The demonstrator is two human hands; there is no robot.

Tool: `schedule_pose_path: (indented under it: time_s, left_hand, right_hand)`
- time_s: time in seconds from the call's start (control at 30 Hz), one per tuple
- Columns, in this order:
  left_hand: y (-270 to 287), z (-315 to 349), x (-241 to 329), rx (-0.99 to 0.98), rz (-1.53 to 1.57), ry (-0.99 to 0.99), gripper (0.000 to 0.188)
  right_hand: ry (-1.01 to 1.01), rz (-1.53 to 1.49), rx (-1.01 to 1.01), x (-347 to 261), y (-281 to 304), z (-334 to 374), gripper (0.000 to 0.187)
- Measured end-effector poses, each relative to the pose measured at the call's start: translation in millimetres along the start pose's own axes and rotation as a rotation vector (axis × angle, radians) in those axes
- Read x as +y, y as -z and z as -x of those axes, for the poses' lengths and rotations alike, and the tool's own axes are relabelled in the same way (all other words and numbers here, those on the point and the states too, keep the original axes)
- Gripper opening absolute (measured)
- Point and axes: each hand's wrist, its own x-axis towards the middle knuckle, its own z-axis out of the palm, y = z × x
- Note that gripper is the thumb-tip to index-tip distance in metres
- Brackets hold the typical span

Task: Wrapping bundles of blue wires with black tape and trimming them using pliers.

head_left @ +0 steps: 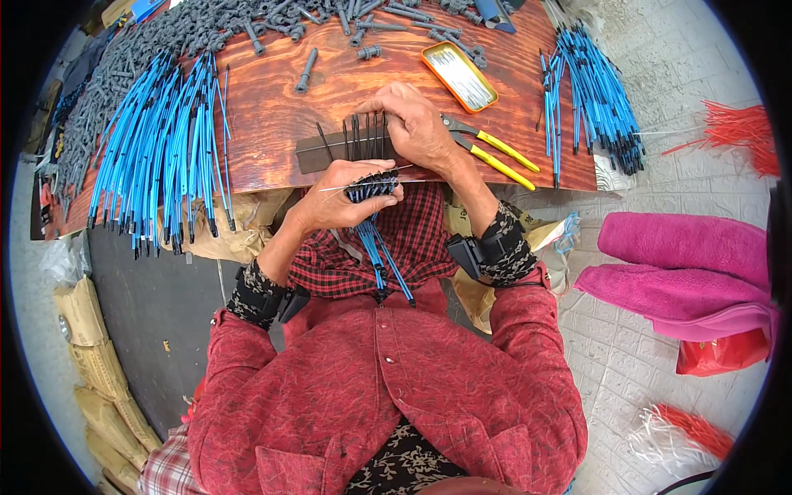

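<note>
My left hand [351, 196] is closed round a bundle of thin blue strands with black ends [373, 186]. Their blue lengths hang down over my lap. A thin needle-like wire [332, 189] crosses the top of this hand. My right hand [412, 128] is curled beside a row of upright dark pins [356, 139] on a dark block [312, 157] at the table's near edge. Its fingertips are partly hidden, so what they pinch, if anything, does not show. Yellow-handled pliers [503, 154] lie just right of that hand.
Piles of blue strands lie at the left [157, 157] and right [596, 99] of the wooden table [264, 124]. Grey plastic plugs [198, 29] are heaped along the back. An open tin [458, 76] holds thin white pieces. Pink towels [681, 264] are at the right.
</note>
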Motion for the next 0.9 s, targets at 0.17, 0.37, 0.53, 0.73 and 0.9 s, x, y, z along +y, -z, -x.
schedule_pose_path:
  time_s: [0.17, 0.37, 0.53, 0.73, 0.9]
  left_hand:
    - [0.7, -0.8, 2.8, -0.004, 0.022, 0.026, 0.019]
    - [0.5, -1.2, 3.2, -0.003, 0.020, 0.003, 0.018]
    - [0.6, -2.6, 5.9, 0.002, 0.032, 0.007, 0.016]
    - [0.7, -2.1, 5.5, -0.001, 0.030, 0.019, 0.016]
    - [0.6, -2.8, 6.2, -0.001, 0.028, 0.017, 0.016]
  right_hand:
    - [-0.051, -0.041, -0.004, -1.8, 2.4, 0.6, 0.034]
    - [-0.026, -0.006, 0.011, -2.9, 6.2, 3.0, 0.033]
    - [-0.009, 0.005, 0.002, -0.3, 4.7, 1.4, 0.033]
    - [0.011, 0.054, 0.000, 0.5, 3.1, 1.1, 0.032]
    - [-0.037, -0.045, 0.005, 0.3, 3.4, 1.8, 0.032]
